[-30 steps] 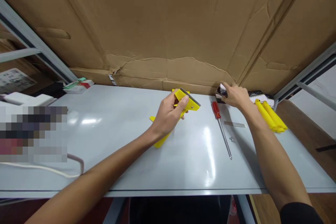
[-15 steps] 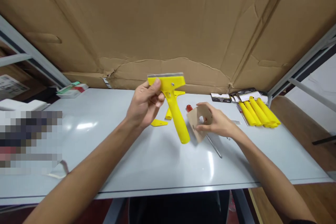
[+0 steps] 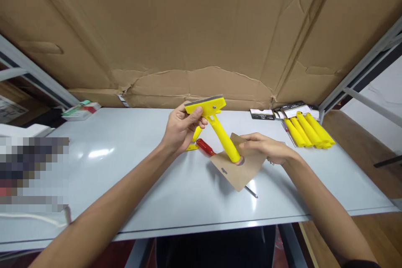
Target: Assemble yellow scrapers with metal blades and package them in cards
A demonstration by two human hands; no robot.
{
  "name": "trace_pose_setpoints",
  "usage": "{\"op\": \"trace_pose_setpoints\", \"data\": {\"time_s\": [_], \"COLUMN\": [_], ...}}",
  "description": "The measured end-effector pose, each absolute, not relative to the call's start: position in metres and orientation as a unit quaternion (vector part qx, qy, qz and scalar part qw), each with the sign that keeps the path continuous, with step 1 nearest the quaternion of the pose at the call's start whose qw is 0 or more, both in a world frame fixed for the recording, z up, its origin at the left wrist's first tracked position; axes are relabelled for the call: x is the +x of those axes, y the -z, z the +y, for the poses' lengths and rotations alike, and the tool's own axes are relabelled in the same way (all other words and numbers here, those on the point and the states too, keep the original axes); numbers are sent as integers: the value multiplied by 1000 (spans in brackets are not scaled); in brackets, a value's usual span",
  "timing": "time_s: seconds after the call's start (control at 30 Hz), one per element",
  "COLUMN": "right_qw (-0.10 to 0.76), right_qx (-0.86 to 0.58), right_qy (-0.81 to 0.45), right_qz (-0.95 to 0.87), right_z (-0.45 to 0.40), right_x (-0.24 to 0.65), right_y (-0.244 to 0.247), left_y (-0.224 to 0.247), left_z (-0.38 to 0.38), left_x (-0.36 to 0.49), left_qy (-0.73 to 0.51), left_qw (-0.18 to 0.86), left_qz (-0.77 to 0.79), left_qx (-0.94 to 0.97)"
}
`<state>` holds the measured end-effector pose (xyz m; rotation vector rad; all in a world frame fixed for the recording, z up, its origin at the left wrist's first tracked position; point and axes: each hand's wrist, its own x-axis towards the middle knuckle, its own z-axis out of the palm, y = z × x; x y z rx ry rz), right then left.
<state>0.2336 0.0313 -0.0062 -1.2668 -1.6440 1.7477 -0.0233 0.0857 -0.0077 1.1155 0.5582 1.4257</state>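
A yellow scraper [image 3: 224,134] with a grey blade edge is tilted in front of me; my left hand [image 3: 185,127] pinches it by the head. The lower end of its handle meets the round hole of a brown cardboard card [image 3: 248,171]. How far the handle is in the hole, I cannot tell. My right hand [image 3: 266,147] grips that card by its upper right side, fingers on top. Partly under the card lies a screwdriver with a red handle [image 3: 205,146]; its metal tip shows below. Yellow scraper parts [image 3: 192,147] lie behind my left hand, mostly hidden.
Several yellow handles [image 3: 309,132] lie at the right, beside black-and-white printed cards [image 3: 295,109]. A small white and green box [image 3: 81,110] stands at the back left. Cardboard [image 3: 194,29] walls off the back, and grey metal posts [image 3: 354,71] flank the table [image 3: 141,201].
The scraper has moved down and right and tilted. My right hand has turned the card flatter and brought its hole to the handle's end. More of the screwdriver's red handle shows.
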Motion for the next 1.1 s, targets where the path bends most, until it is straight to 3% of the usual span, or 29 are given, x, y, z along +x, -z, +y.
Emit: {"op": "trace_pose_setpoints", "data": {"time_s": [0.2,0.3,0.53,0.6,0.73,0.8,1.1], "right_qw": [296,352,463,435,264,235,354], "right_qx": [-355,-342,-467,-469,-457,-456,-508], "right_qy": [-714,-653,-469,-457,-388,-360,-260], "right_qz": [-526,-577,-590,-618,-756,-779,-741], "right_z": [40,42,46,46,38,34,28], "right_x": [256,257,242,247,259,258,250], "right_y": [17,23,31,26,5,-2,-1], "left_y": [9,9,14,15,12,8,-8], "left_z": [90,97,98,95,87,83,77], "left_x": [-23,-28,-28,-28,-27,-26,-30], "left_qy": [-615,-652,-641,-628,-595,-578,-577], "left_qw": [598,590,602,586,550,544,539], "left_qz": [246,254,274,275,249,235,204], "left_qx": [451,404,389,432,531,560,578]}}
